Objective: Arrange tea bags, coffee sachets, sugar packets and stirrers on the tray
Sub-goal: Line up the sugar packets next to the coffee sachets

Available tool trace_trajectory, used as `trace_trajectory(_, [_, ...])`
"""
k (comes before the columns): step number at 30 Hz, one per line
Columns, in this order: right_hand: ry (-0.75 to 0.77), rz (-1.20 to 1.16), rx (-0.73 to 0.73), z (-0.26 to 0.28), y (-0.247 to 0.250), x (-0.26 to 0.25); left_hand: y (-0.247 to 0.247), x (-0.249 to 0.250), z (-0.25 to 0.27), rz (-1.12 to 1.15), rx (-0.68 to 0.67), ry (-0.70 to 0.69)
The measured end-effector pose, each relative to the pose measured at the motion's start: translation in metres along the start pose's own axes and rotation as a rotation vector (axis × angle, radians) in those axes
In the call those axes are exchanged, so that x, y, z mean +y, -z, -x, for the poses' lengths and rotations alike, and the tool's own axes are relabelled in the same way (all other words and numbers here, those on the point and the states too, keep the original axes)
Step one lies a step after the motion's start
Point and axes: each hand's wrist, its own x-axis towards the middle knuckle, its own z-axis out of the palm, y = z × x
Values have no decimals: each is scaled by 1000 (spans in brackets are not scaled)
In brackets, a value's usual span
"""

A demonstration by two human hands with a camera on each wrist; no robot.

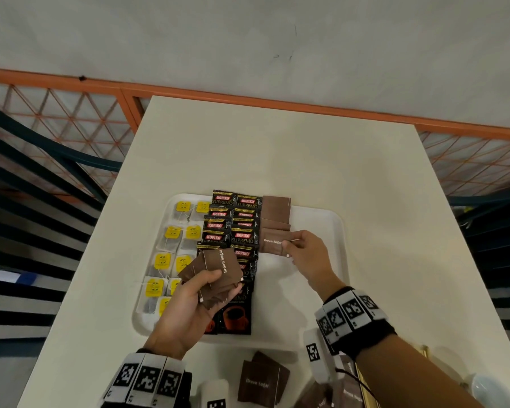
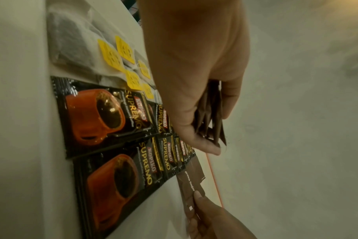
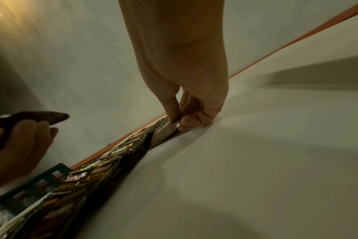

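Right hand (image 1: 308, 254) pinches a brown sugar packet (image 1: 273, 242) by its edge, low over the white tray (image 1: 321, 228), right beside the coffee sachets (image 1: 233, 228). Left hand (image 1: 189, 301) grips a fan of sugar packets (image 1: 215, 272) above the tray. Tea bags (image 1: 171, 251) line the tray's left side. More packets (image 1: 261, 381) lie loose on the desk (image 1: 277, 148).
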Motion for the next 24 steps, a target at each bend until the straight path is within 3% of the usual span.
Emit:
trace_trajectory(18, [121, 129, 148, 11, -4, -12, -5, -6, -1, -65, 20, 11])
trace_trajectory(20, [165, 116, 75, 25, -5, -23, -5, -6, -1, -64, 23, 3])
trace_trajectory(24, [170, 10, -361, 57, -7, -39, -7, -7, -1, -91, 2, -18])
